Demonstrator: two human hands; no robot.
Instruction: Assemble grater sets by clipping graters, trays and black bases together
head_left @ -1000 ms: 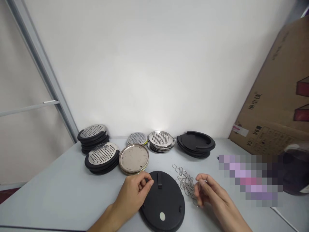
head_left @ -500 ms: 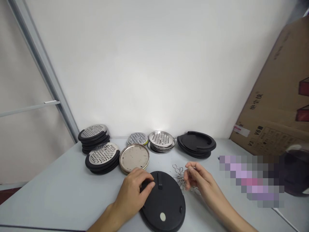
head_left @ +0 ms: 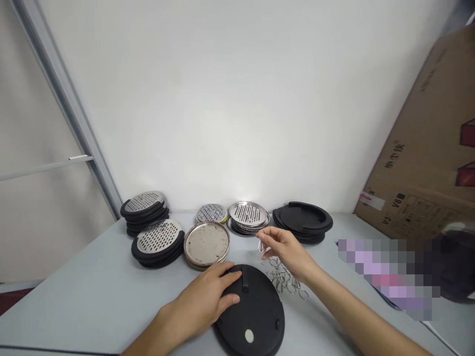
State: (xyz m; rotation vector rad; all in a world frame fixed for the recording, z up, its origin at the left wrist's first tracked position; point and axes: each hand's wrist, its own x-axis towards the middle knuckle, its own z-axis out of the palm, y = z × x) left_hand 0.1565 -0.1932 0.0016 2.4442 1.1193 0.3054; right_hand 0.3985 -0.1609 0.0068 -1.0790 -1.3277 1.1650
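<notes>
A round black plastic base (head_left: pixel 256 311) lies at the front of the table, with a raised tab near its far edge and a pale oval spot near its front. Resting on its left side is my left hand (head_left: pixel 210 296), fingers spread over the surface and thumb apart. My right hand (head_left: pixel 280 247) is raised above the table beyond the base, pinching a small metal wire loop (head_left: pixel 261 246) that hangs from the fingertips. Below it, a loose pile of similar wire loops (head_left: pixel 284 279) lies to the right of the base.
Along the back stand stacks of grater plates in black holders (head_left: pixel 159 242), a stack of plain metal discs (head_left: pixel 207 243), perforated metal plates (head_left: pixel 248 215) and stacked black bases (head_left: pixel 302 222). A cardboard box (head_left: pixel 419 163) leans at the right, near a pixelated purple object (head_left: pixel 386 279).
My right hand has moved left and up from the pile, bringing a wire loop into view in its fingertips. My left hand's fingers have spread flatter on the black base.
</notes>
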